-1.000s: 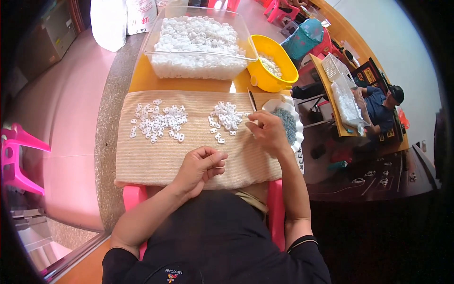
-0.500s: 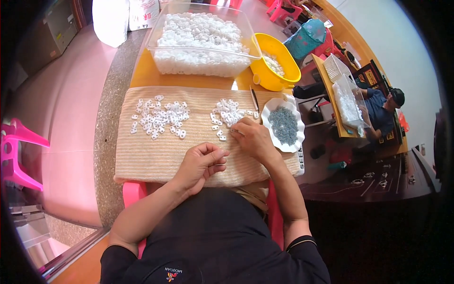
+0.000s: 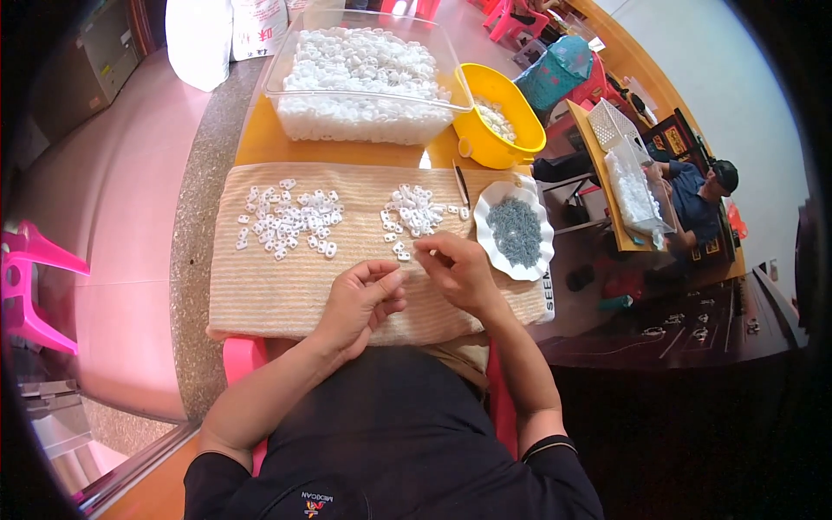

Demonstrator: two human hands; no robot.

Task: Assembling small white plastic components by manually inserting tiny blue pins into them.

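My left hand (image 3: 362,305) is held over the towel (image 3: 260,303) with thumb and forefinger pressed together. Whatever sits in that pinch is too small to make out. To its right, my right hand (image 3: 461,270) also has its thumb and fingers closed, and its fingertips hide what they grip. Just beyond the right fingertips lies a small pile of white two-holed plastic pieces (image 3: 414,208). A wider heap of similar pieces (image 3: 290,217) spreads on the left. A white scalloped dish (image 3: 544,251) beside my right hand holds many small grey metallic parts (image 3: 513,230).
Behind the towel stand a clear plastic bin (image 3: 364,130) full of white pieces and a yellow basin (image 3: 520,147). A slim dark pen-like tool (image 3: 461,184) lies near the dish. At right, another person (image 3: 693,204) sits at a separate table. A pink stool (image 3: 35,286) stands on the left.
My right hand has drawn back from the small pile, toward me and slightly closer to my left hand. My left hand has barely moved.
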